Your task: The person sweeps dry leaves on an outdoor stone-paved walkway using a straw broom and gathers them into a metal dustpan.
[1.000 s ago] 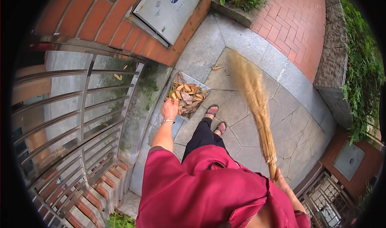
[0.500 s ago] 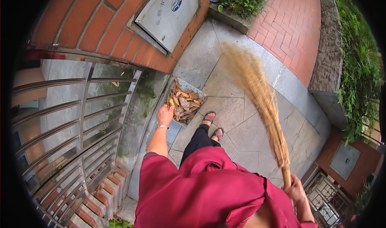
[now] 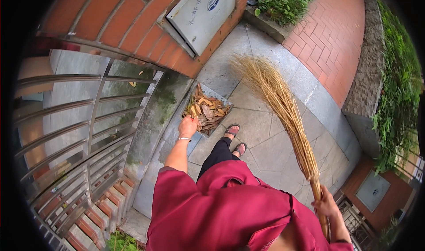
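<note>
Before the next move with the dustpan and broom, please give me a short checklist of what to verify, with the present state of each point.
1. Left hand grips the near edge of the dustpan: ok.
2. Dry leaves lie inside the dustpan, none seen spilling over its rim: ok.
3. Right hand is closed on the handle of the straw broom: ok.
4. Broom bristles lifted off the paving: cannot tell.
5. Sandalled feet stand flat on the paving: ok.
6. Dustpan is free of the metal fence: cannot tell, it is very close.
</note>
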